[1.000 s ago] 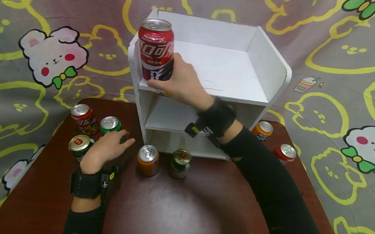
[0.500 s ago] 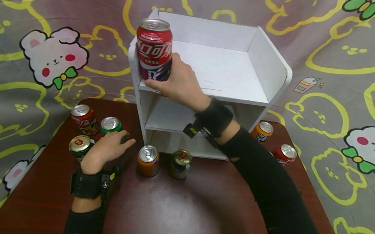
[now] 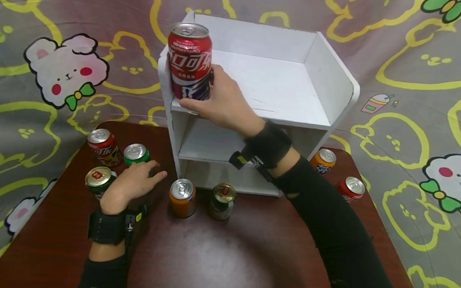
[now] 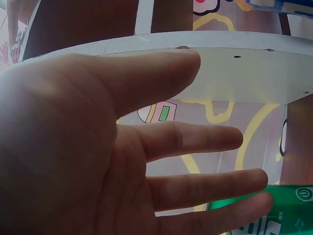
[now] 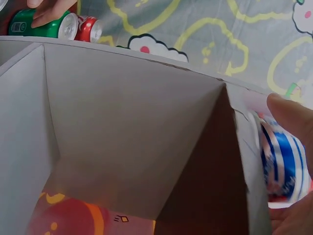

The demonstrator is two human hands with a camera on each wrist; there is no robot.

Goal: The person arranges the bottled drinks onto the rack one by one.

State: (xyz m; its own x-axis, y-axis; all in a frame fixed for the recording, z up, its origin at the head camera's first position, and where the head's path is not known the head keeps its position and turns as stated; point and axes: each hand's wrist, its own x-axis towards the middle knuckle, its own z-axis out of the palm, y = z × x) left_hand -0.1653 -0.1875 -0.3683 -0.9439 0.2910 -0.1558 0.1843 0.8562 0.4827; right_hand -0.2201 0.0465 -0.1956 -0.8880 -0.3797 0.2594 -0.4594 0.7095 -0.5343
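Observation:
My right hand (image 3: 232, 100) holds a red cola can (image 3: 189, 59) upright at the front left corner of the white shelf unit's (image 3: 280, 85) top board. Its thumb lies along the base of the can, and the other fingers are mostly hidden behind it. In the right wrist view the can's blue-and-white striped side (image 5: 286, 161) shows beside the shelf edge. Lower left, my left hand (image 3: 132, 182) has its fingers extended and spread, beside a green can (image 3: 135, 152). The left wrist view shows its lowest fingertip overlapping the green can (image 4: 293, 210).
A red can (image 3: 104, 147) and a gold-topped green can (image 3: 98, 181) stand left on the brown table (image 3: 209, 256). Before the shelf are an orange can (image 3: 182, 198) and a gold-topped dark can (image 3: 222, 201). Another orange can (image 3: 323, 161) and red can (image 3: 350, 189) stand right.
Over the last second the cola can has shifted very slightly left. My right wrist moved a little left, then back right. The left hand has stayed in place.

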